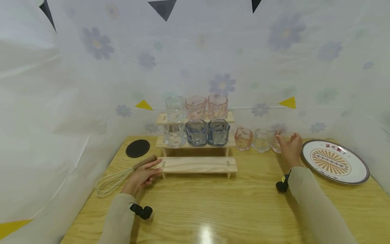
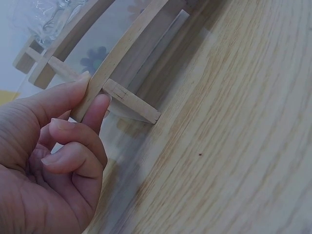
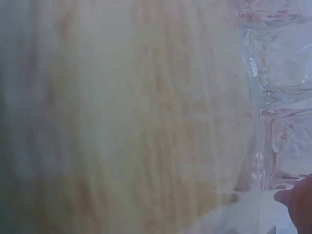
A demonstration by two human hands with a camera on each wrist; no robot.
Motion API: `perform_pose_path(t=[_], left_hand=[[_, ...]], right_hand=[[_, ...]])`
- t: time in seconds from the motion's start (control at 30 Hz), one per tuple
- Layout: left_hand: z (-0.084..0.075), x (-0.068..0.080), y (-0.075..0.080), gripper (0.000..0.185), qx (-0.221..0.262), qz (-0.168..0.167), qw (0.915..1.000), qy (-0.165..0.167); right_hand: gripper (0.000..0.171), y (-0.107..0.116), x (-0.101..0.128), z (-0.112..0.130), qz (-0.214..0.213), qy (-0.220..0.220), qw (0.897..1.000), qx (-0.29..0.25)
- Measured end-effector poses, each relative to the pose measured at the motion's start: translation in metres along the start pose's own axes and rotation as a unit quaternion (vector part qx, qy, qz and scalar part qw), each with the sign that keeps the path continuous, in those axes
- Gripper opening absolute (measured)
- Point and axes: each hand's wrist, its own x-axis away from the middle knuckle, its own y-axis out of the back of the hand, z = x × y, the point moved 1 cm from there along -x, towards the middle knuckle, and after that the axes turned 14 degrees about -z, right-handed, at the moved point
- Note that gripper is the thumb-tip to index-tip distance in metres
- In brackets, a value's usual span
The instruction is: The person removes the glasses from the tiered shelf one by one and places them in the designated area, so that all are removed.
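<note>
At the left end of the lowest tier of a wooden step rack [image 1: 198, 164], my left hand [image 1: 141, 177] pinches the board. The left wrist view shows the thumb [image 2: 68, 95] on top and a finger below, the others curled. Far right in a row of glasses, my right hand [image 1: 291, 149] holds a pink glass [image 1: 275, 145] by its side. A fingertip [image 3: 298, 202] touches that glass in the right wrist view; the other fingers are out of frame there. Left of it stand a clear glass [image 1: 261, 140] and another pink glass [image 1: 243, 139].
The upper tiers carry clear glasses [image 1: 175, 137], pink glasses [image 1: 196, 107] and blue glasses [image 1: 196, 133]. A whisk [image 1: 122, 176] and black coaster [image 1: 137, 148] lie left of the rack. A patterned plate [image 1: 353, 169] sits at the right, beside my right hand.
</note>
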Motion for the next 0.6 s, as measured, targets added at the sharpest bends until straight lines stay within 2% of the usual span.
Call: perform_pose_path(t=[0.23, 0.43, 0.6], left_hand=[[0.0011, -0.0021, -0.0003, 0.059, 0.009, -0.008, 0.9999, 0.003], [0.001, -0.0018, 0.0005, 0.06, 0.008, 0.0, 1.0, 0.001], [-0.0005, -0.001, -0.0004, 0.06, 0.008, 0.004, 1.0, 0.004]], right_hand=[[0.084, -0.0013, 0.0017, 0.0005, 0.009, -0.001, 1.0, 0.002], [0.085, 0.0004, 0.0046, 0.0051, 0.019, -0.006, 1.0, -0.002], [0.091, 0.0039, 0.0039, 0.0046, 0.049, -0.008, 0.999, -0.002]])
